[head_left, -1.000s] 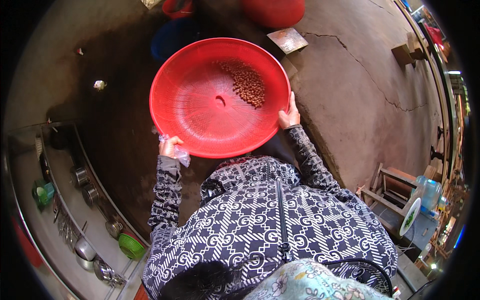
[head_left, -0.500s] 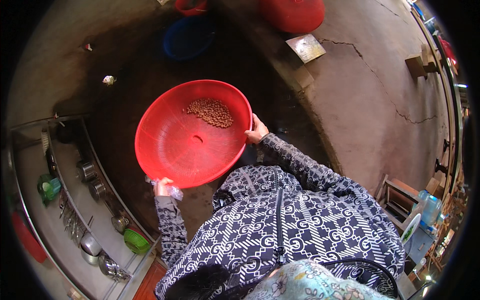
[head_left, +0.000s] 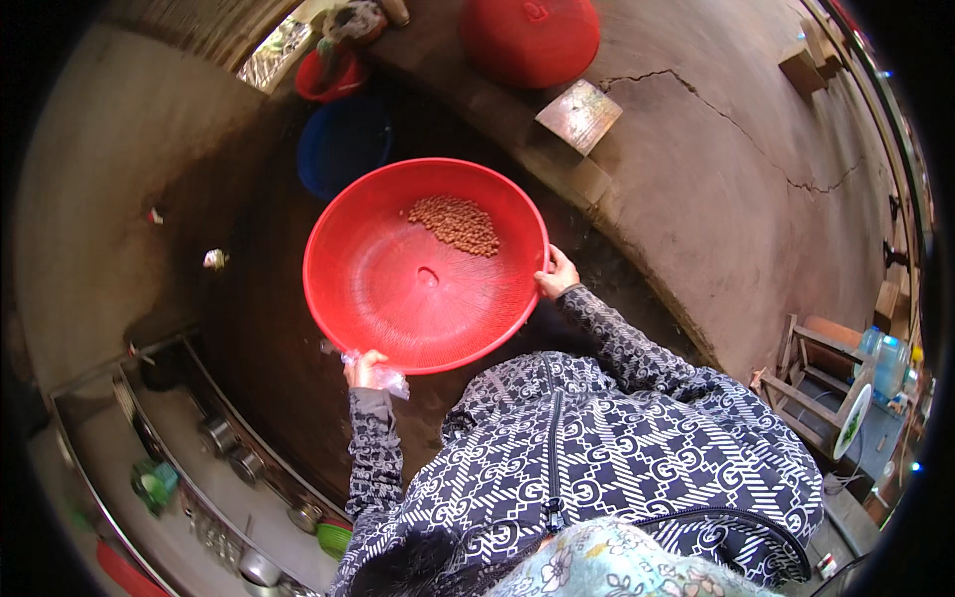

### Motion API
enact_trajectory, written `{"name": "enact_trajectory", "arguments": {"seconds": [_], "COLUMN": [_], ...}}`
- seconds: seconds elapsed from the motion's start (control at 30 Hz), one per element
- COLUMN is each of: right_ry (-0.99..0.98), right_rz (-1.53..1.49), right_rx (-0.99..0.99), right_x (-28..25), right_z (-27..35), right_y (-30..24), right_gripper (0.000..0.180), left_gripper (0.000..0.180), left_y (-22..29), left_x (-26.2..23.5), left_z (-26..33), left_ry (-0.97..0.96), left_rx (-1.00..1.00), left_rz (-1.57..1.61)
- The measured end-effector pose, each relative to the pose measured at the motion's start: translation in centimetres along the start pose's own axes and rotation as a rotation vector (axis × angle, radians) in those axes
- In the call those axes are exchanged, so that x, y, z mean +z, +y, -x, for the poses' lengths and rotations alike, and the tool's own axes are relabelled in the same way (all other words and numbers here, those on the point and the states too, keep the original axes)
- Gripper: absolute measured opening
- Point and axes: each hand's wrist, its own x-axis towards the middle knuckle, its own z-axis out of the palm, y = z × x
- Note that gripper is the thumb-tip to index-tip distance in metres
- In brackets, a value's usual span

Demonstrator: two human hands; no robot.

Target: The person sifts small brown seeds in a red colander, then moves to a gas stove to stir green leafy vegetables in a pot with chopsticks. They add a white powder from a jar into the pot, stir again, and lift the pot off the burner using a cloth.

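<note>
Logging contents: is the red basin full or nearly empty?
Nearly empty: the red basin holds only a small pile of brown grains near its far rim; the rest is bare.

- The wide red basin point(head_left: 398, 298) fills the space in front of the body, gripped at its rim by the left hand point(head_left: 364, 368) and right hand point(head_left: 557, 275)
- Beyond it, a blue tub point(head_left: 343, 144) and a concrete step point(head_left: 557, 149) block the way
- Bare floor point(head_left: 109, 199) lies open to the left
- The metal rack point(head_left: 179, 468) crowds the lower left

A red basin point(head_left: 398, 289) holding brown beans point(head_left: 456, 223) is being gripped between fingers point(head_left: 552, 279) of dark, white-patterned sleeves point(head_left: 637, 353).
</note>
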Motion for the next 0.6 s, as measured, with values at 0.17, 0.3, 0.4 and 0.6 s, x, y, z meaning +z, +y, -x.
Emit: {"name": "enact_trajectory", "arguments": {"seconds": [0.17, 0.3, 0.4, 0.6], "right_ry": [0.121, 0.089, 0.128, 0.063], "right_rz": [0.086, 0.194, 0.102, -0.059], "right_rx": [0.181, 0.179, 0.113, 0.116], "right_x": [5.1, 9.5, 13.4, 25.1], "right_z": [-1.4, -1.1, -0.9, 2.7], "right_y": [4.7, 8.5, 8.2, 3.0], "right_gripper": [0.065, 0.064, 0.064, 0.063], "left_gripper": [0.042, 0.032, 0.019, 0.025], "left_y": [1.9, 2.0, 5.5, 9.1], "left_x": [-1.5, -6.3, -8.9, -19.2], "left_z": [-6.2, -9.5, -10.1, -14.3], "left_ry": [-0.097, -0.130, -0.136, -0.008], "left_rx": [0.199, 0.218, 0.243, 0.219], "left_rz": [-0.056, -0.067, -0.110, -0.065]}}
